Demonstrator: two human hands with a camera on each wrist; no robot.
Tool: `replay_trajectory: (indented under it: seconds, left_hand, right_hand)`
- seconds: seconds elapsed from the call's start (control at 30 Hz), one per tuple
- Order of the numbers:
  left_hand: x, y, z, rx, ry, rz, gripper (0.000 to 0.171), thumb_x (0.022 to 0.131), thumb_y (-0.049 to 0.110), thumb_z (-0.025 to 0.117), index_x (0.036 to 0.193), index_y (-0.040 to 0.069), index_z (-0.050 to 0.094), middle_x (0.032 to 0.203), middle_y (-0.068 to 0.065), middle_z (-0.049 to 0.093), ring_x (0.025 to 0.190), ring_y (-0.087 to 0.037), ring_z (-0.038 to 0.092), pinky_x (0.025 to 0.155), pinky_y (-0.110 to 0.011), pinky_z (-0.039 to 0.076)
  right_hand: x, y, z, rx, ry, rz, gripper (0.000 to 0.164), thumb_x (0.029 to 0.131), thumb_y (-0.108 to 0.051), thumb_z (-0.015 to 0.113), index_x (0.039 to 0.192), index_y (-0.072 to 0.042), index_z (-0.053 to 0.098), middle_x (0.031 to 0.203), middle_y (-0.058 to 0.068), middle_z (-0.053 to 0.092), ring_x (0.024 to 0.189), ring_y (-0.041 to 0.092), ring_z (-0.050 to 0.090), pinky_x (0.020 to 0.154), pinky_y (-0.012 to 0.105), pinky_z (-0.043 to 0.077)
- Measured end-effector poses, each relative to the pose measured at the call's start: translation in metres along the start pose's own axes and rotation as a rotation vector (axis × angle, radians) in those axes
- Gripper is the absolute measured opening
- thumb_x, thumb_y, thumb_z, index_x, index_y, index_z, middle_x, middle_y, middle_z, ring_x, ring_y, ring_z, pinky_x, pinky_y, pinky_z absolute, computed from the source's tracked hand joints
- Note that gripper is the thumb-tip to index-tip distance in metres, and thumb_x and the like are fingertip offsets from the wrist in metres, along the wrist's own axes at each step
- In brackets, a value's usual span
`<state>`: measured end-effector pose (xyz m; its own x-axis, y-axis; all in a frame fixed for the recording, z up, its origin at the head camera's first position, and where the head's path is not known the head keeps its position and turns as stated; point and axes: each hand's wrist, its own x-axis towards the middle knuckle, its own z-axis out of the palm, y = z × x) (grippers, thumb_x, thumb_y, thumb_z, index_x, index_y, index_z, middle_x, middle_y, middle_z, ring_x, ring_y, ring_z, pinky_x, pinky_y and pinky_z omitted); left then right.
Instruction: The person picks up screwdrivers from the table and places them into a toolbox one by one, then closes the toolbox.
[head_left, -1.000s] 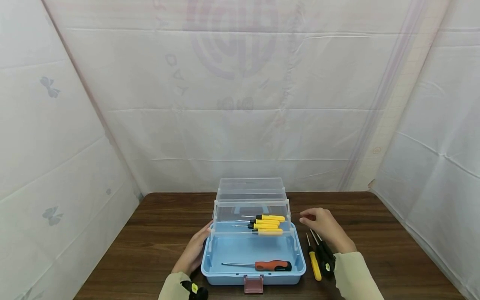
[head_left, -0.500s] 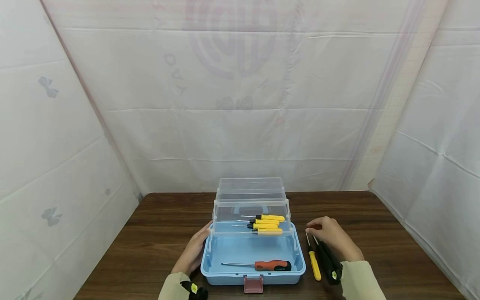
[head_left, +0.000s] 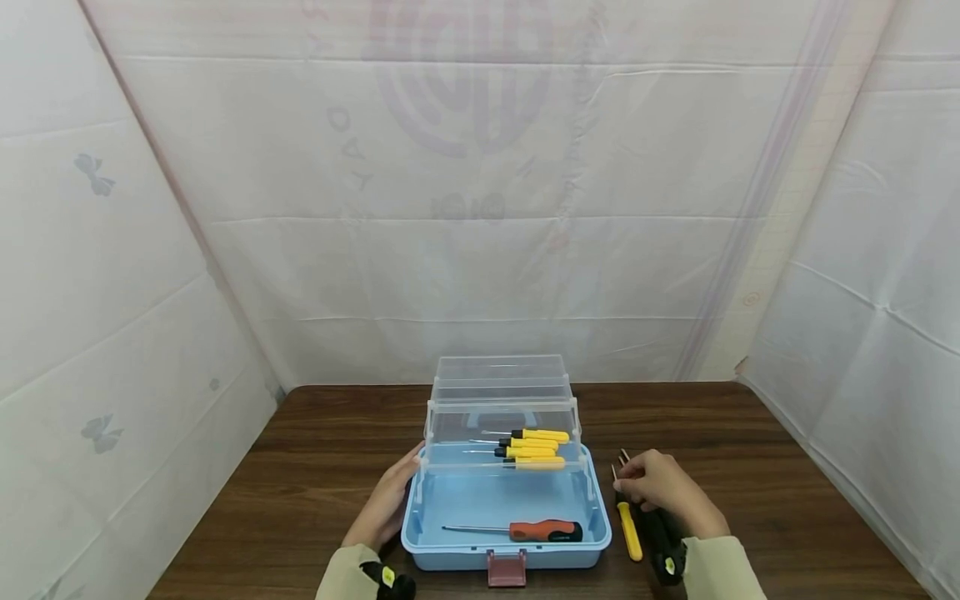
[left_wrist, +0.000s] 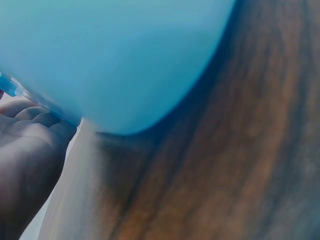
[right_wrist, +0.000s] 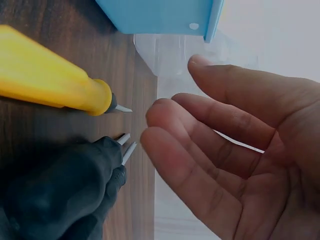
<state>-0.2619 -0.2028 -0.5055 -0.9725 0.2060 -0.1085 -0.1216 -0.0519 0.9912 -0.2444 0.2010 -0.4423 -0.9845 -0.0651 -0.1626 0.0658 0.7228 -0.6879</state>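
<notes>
A light blue toolbox stands open, its clear tray and lid raised at the back. My left hand holds its left side, thumb at the rim; in the left wrist view the fingers lie against the blue wall. On the right, my right hand hovers over the screwdrivers beside the box, holding nothing. The right wrist view shows its fingers loosely bent, thumb apart. Nearest are a yellow-handled screwdriver and black-handled tools with two metal shafts, partly hidden by the hand in the head view.
Several yellow-handled screwdrivers lie in the clear tray. An orange and black screwdriver lies on the box floor. A reddish latch hangs down in front. The brown wooden table meets white sheeting behind.
My right hand has shifted right, then come down nearer the screwdrivers' shafts, its fingers now overlapping them. My left hand and the toolbox have stayed put.
</notes>
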Motion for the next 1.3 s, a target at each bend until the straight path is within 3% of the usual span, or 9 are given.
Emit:
replay_trajectory:
  seconds: [0.63,0.9,1.3]
  left_hand:
    - [-0.002,0.002,0.002,-0.005,0.008,-0.012,0.059,0.104,0.036,0.036,0.154,0.010,0.020,0.159,-0.021,0.014,0.145,-0.042,0.015,0.115,-0.060,0.019]
    - [-0.002,0.001,0.001,-0.008,0.001,-0.005,0.062,0.103,0.038,0.039,0.154,0.010,0.019,0.159,-0.022,0.013,0.146,-0.042,0.014,0.115,-0.060,0.019]
    - [-0.002,0.001,0.001,-0.006,0.000,-0.005,0.061,0.103,0.038,0.037,0.154,0.009,0.019,0.159,-0.021,0.014,0.145,-0.042,0.015,0.115,-0.060,0.019]
  right_hand:
    - [-0.003,-0.001,0.010,-0.107,-0.043,0.027,0.022,0.080,-0.009,0.074,0.097,0.005,0.069,0.071,0.006,0.062,0.062,0.014,0.061,0.058,0.031,0.058]
    - [-0.003,-0.001,0.017,-0.115,-0.023,0.017,0.017,0.076,-0.003,0.076,0.091,0.005,0.071,0.071,0.007,0.064,0.063,0.015,0.061,0.057,0.031,0.057]
    - [0.001,0.004,0.028,-0.093,-0.100,0.065,0.027,0.074,0.002,0.076,0.099,0.008,0.068,0.082,0.012,0.066,0.069,0.018,0.064,0.058,0.034,0.059]
